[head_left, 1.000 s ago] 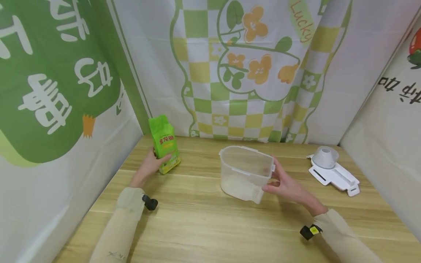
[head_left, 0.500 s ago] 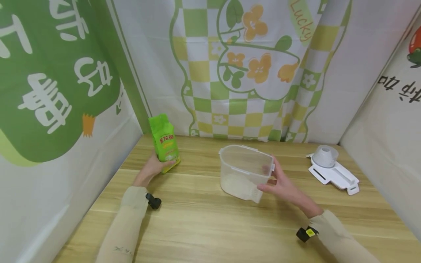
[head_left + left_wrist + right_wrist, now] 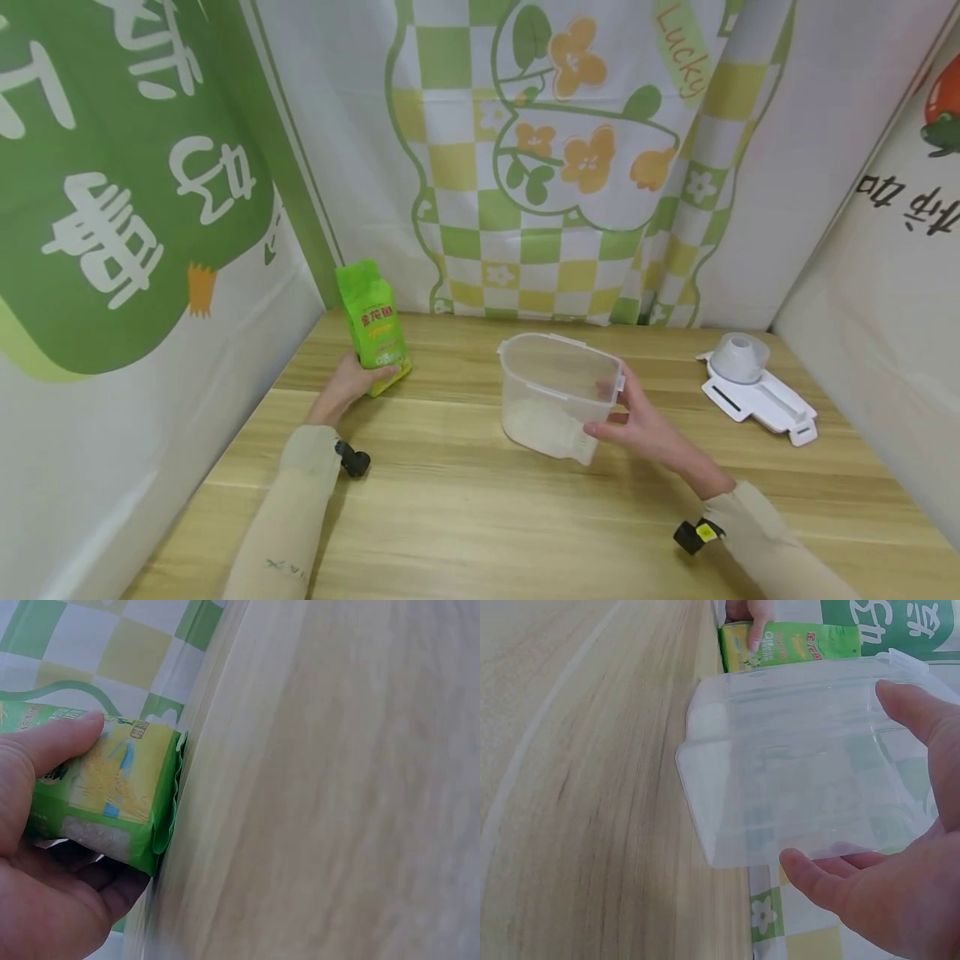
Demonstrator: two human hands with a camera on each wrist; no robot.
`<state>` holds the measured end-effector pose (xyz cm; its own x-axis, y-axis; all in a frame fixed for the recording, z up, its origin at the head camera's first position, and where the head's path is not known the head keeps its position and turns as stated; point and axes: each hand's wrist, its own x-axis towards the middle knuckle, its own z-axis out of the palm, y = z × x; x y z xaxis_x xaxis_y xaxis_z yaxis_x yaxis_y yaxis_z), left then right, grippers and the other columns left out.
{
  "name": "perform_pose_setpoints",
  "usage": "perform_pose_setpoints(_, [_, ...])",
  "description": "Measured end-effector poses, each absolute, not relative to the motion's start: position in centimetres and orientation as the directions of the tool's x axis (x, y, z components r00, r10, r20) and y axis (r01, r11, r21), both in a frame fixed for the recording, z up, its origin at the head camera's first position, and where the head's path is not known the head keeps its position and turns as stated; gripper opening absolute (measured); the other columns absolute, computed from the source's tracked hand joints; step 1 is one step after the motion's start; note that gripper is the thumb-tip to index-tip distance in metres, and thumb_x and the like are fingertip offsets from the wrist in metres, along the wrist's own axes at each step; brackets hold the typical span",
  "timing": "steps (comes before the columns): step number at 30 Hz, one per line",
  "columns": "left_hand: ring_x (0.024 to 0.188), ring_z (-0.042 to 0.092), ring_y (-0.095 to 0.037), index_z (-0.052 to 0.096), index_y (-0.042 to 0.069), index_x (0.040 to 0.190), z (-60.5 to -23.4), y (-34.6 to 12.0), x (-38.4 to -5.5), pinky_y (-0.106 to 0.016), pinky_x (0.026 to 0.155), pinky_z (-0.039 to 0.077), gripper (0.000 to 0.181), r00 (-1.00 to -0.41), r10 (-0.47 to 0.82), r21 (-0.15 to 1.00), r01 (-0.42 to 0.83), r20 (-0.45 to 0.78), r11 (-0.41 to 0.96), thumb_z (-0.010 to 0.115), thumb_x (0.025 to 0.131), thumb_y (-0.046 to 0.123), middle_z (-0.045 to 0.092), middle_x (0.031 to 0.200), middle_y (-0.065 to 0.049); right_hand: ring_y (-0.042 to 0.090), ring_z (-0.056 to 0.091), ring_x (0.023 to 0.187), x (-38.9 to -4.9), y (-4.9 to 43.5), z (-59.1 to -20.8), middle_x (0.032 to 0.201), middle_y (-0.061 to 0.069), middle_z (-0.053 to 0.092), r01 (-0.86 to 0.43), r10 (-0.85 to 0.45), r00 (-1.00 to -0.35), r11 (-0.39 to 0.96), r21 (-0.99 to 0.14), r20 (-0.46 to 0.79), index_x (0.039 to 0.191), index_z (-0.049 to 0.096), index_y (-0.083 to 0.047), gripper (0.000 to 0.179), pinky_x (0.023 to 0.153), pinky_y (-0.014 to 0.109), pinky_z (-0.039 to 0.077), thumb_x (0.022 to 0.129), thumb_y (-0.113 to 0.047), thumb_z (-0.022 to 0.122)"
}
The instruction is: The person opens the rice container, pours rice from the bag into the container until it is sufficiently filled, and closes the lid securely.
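Observation:
Upright on the wooden table at the back left stands a green bag of rice (image 3: 378,333), a small window showing pale grains in the left wrist view. My left hand (image 3: 348,382) grips its lower part, thumb across the front and fingers behind. A translucent plastic container (image 3: 558,392), lidless, stands near the middle of the table. Something whitish shows through its lower part; I cannot tell what. My right hand (image 3: 637,421) holds the container's right end between thumb and fingers, which spread over both sides in the right wrist view (image 3: 885,885).
On the right lies a flat white plastic lid (image 3: 761,400) with slots, a translucent cup (image 3: 740,358) upside down on it. Printed curtains (image 3: 555,250) close off the back and both sides. Bare wood of the table (image 3: 480,517) stretches in front.
My left hand has slid slightly down the bag, its thumb now lower on the front. My right hand has shifted a little left on the container. Bag and container stay in place.

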<state>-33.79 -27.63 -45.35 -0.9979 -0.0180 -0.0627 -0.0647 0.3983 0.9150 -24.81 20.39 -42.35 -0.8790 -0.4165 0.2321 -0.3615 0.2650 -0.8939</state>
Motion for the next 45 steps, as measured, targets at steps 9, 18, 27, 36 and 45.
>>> perform_pose_setpoints(9, [0.126,0.051,-0.035,0.033,0.006,0.147,-45.4,-27.3,-33.6,-0.049,0.109,0.041,0.071,-0.997,-0.051,0.921,-0.075,-0.061,0.381,0.071,0.09,0.026,0.05,0.143,-0.02,0.049,0.045,0.124,-25.1,20.6,-42.4,0.14,0.037,0.034,-0.352,-0.44,-0.871,0.249,-0.902,0.218,0.155,0.006,-0.018,0.103,0.086,0.04,0.057,0.082,-0.006,0.078])
perform_pose_setpoints(18, [0.122,0.055,-0.033,0.039,0.006,0.144,-45.6,-27.4,-33.9,-0.044,0.103,0.047,0.065,-0.994,-0.092,0.943,-0.081,-0.054,0.323,0.07,0.091,0.027,0.052,0.14,-0.02,0.048,0.045,0.123,-25.4,20.8,-42.4,0.138,0.037,0.034,-0.362,-0.461,-0.859,0.244,-0.9,0.221,0.155,0.007,-0.015,0.101,0.084,0.034,0.057,0.083,-0.007,0.077])
perform_pose_setpoints(27, [0.126,0.052,-0.029,0.037,0.01,0.147,-44.8,-27.0,-33.6,-0.041,0.109,0.042,0.072,-0.991,-0.124,0.972,-0.077,-0.05,0.222,0.071,0.089,0.037,0.05,0.144,-0.016,0.048,0.045,0.125,-25.4,20.9,-42.4,0.139,0.036,0.034,-0.355,-0.456,-0.865,0.258,-0.899,0.21,0.155,0.007,-0.017,0.101,0.084,0.029,0.057,0.083,-0.009,0.078])
perform_pose_setpoints(36, [0.105,0.062,-0.006,0.039,0.014,0.145,-44.0,-25.4,-33.7,-0.022,0.091,0.053,0.063,-0.996,-0.081,0.999,0.037,0.038,0.008,0.07,0.091,0.028,0.059,0.125,0.002,0.047,0.044,0.127,-25.3,21.0,-42.4,0.142,0.034,0.035,-0.337,-0.452,-0.872,0.276,-0.9,0.187,0.155,0.006,-0.02,0.102,0.085,0.029,0.057,0.084,-0.012,0.078])
perform_pose_setpoints(45, [0.098,0.067,-0.008,0.049,0.025,0.132,-42.6,-23.0,-33.8,-0.025,0.082,0.057,0.045,-0.991,-0.116,0.889,0.111,0.066,-0.444,0.069,0.092,0.028,0.065,0.113,0.007,0.047,0.046,0.125,-25.4,21.0,-42.4,0.139,0.033,0.038,-0.356,-0.455,-0.867,0.28,-0.891,0.203,0.155,0.007,-0.021,0.1,0.085,0.031,0.058,0.084,-0.012,0.077])
